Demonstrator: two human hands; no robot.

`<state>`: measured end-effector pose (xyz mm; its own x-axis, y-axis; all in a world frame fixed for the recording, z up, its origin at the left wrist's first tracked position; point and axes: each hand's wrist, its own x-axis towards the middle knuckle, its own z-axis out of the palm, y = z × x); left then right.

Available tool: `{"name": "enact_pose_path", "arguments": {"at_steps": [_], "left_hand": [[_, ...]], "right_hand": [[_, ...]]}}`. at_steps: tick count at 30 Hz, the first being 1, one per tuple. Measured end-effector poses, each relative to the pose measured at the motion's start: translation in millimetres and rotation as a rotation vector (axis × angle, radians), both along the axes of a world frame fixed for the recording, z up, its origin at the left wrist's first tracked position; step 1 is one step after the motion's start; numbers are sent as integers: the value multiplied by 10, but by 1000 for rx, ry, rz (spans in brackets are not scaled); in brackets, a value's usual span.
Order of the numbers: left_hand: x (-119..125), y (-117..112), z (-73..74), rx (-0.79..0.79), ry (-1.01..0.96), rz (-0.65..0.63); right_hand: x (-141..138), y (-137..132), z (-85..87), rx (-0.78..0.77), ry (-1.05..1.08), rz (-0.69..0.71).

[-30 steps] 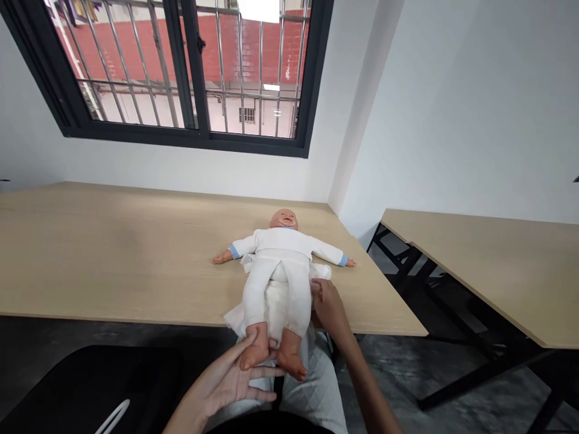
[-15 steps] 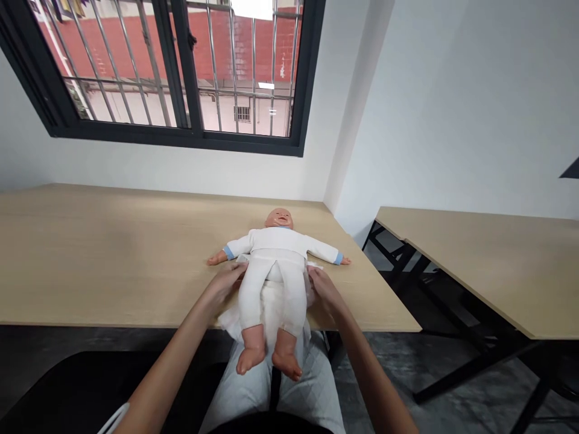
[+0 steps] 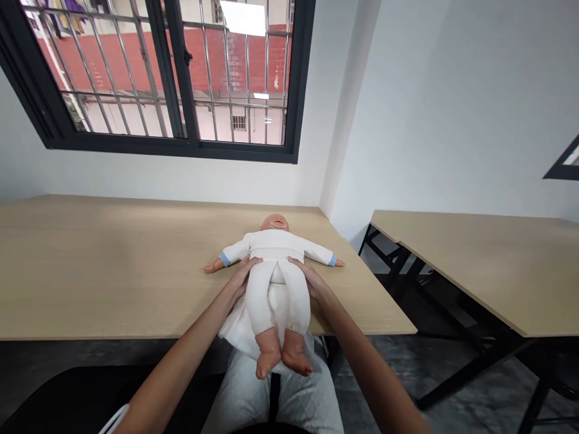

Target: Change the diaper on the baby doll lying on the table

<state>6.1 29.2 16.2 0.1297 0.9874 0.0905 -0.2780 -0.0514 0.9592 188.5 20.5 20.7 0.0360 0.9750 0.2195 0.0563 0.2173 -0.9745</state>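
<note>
My left hand (image 3: 243, 275) and right hand (image 3: 312, 278) clasp the doll (image 3: 277, 242) at both hips, thumbs on top; it looks light, soft-bodied; the hips seem the surest hold.

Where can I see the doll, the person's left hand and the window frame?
Doll (image 3: 277, 252): head view, the waist of its white suit.
Left hand (image 3: 243, 275): head view, the back of it.
Window frame (image 3: 186, 90): head view, its middle upright.

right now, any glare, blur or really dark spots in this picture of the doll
Head view: a bright white patch in the window, probably a reflected light; head view: doll softly lit, no strong blur; head view: black chair sunk in darkness, little detail.
</note>
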Motion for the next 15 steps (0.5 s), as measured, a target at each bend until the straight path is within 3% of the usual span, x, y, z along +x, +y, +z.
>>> {"name": "enact_pose_path", "arguments": {"at_steps": [2,4,9,12,15], "left_hand": [[-10,23,-54,16,9,47],[-19,50,-89,21,43,113],[-58,70,-94,-1,107,187],[-77,-88,-104,-39,151,244],[-34,-393,-161,-46,211,276]], "right_hand": [[-9,17,-43,-88,156,128],[-15,32,-57,-117,209,130],[58,71,-8,-118,59,82],[154,-15,-25,-140,-42,-56],[159,-305,-139,-102,-159,-245]]}}
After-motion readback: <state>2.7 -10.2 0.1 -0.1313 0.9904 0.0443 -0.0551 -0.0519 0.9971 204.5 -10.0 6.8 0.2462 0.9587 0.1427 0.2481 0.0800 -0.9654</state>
